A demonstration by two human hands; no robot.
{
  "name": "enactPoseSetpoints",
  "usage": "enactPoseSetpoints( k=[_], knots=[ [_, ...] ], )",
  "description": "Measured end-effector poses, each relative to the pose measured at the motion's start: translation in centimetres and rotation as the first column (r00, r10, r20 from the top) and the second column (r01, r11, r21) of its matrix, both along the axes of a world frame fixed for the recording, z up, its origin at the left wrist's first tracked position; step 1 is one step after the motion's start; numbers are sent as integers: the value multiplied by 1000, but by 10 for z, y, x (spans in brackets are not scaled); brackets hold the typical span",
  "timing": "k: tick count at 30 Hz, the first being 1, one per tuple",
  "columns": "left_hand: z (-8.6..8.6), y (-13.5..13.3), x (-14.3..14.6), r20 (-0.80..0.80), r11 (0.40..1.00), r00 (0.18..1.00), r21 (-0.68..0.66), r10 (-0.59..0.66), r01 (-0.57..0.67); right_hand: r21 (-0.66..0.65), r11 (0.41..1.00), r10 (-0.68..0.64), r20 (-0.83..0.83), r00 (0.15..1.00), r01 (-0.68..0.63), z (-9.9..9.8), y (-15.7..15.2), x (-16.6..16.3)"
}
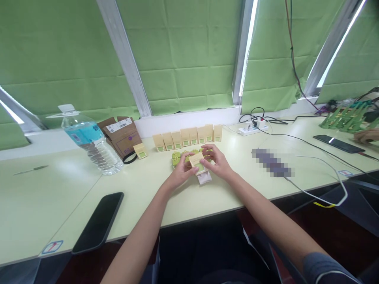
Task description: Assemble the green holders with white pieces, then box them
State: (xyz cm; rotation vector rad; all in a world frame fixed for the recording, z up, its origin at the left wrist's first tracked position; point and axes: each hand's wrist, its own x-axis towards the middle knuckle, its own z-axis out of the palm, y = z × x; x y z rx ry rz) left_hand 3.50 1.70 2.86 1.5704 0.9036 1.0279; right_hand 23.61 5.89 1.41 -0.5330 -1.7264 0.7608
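Between my left hand (181, 173) and my right hand (218, 162) is a small cream-coloured box (197, 162) with a green window, gripped from both sides. My thumbs press on its front face. Below it, a piece of white paper or a white flap (205, 178) shows; whether it is joined to the box I cannot tell. Just behind my hands sits a cluster of green round pieces (176, 157), partly hidden by my fingers. Farther back stands a row of several similar cream boxes (185, 137). One more such box (140, 151) stands apart to the left.
Left of me are a large water bottle (96, 148), an open cardboard box (124, 136), a black ring (129, 158), a pen (31, 170) and a phone (99, 221). Rightward lie a blurred object (272, 162) with a cable, a power strip (251, 129), another phone (338, 143) and another person's hand (367, 136).
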Motion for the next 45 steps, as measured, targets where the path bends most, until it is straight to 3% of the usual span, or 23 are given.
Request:
enactPoseSetpoints(
  k=[6, 13, 20, 25, 30, 45],
  knots=[
    [-3, 3, 1, 47, 1000, 999, -5, 24, -24, -22, 998, -49, 80, 996, 51, -1, 3, -1],
    [1, 6, 1, 87, 974, 971, 33, 222, -225, -10, 975, -219, 134, 966, 223, -2, 10, 3],
    [-2, 13, -3, 182, 930, 915, 2, 360, -367, -8, 898, -408, 364, 838, 440, -13, 24, 7],
    [-4, 16, -4, 212, 905, 884, -10, 418, -425, -99, 883, -346, 521, 780, 458, -17, 21, 7],
    [-5, 16, -4, 184, 908, 891, -24, 415, -418, -102, 880, -293, 653, 699, 464, -16, 15, 7],
    [-7, 13, -2, 38, 942, 942, -42, 334, -332, -17, 863, -322, 752, 576, 505, -10, 10, 8]
  ],
)
